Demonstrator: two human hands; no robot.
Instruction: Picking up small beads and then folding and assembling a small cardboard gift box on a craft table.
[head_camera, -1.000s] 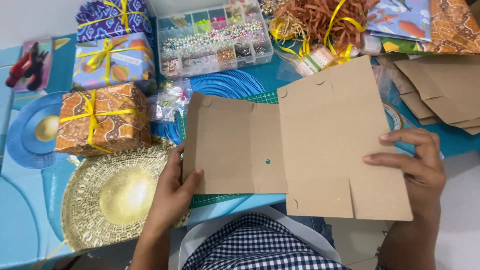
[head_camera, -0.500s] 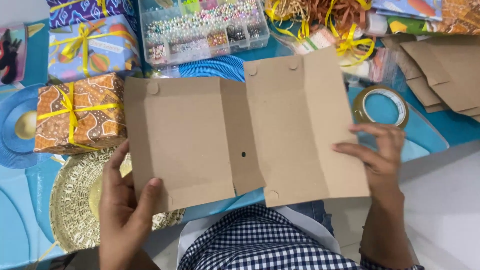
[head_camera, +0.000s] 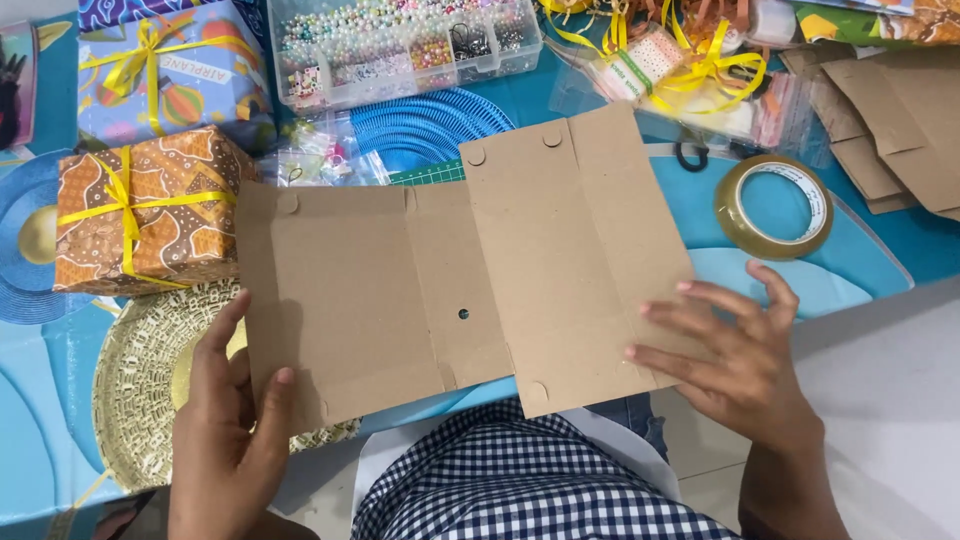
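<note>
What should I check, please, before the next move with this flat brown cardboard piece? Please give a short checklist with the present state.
1. Left hand grips the cardboard piece at its lower left corner: ok.
2. Right hand lies flat on the right panel: ok.
3. Cardboard is unfolded flat: ok.
4. Tape roll lies free, near the right hand: ok.
5. Wrapped gift box sits clear of the cardboard's left edge: cannot tell.

wear: blue-and-white checked garment over lap (gingham) | hands (head_camera: 230, 440): bare, no rings | forearms: unsleeved
</note>
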